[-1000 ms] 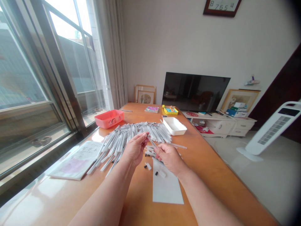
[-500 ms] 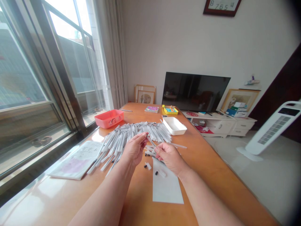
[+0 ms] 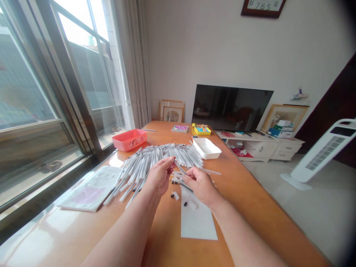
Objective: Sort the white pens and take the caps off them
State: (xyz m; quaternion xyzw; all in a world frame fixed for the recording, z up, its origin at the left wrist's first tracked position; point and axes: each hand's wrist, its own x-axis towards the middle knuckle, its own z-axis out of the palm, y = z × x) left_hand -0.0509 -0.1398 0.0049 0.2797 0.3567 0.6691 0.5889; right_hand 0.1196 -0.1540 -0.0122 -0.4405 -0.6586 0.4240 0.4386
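Note:
A slim clear pen (image 3: 180, 168) spans the gap between my two hands, over the middle of the table. My left hand (image 3: 160, 175) pinches its far end, where a small dark tip shows at the fingers. Around the near end, the thumb and fingers of my right hand (image 3: 201, 184) are closed. A wide heap of clear and grey pens (image 3: 147, 159) lies beyond and left of my hands. Below them, a clear cap (image 3: 176, 195) and a small black plug (image 3: 185, 204) lie loose, the plug on a white paper sheet (image 3: 198, 224). More pen parts are partly hidden behind my right hand.
A red plastic basket (image 3: 129, 140) stands behind the heap at left, a white tray (image 3: 207, 149) at right. A worn booklet (image 3: 91, 189) lies on the left. Farther back are a yellow box (image 3: 202, 129) and a colourful book (image 3: 179, 128). The table's right edge (image 3: 267, 196) runs past my arm.
Both hands stay nearly in place with the pen between them. My right hand's grip has shifted very slightly; the rest of the scene looks the same.

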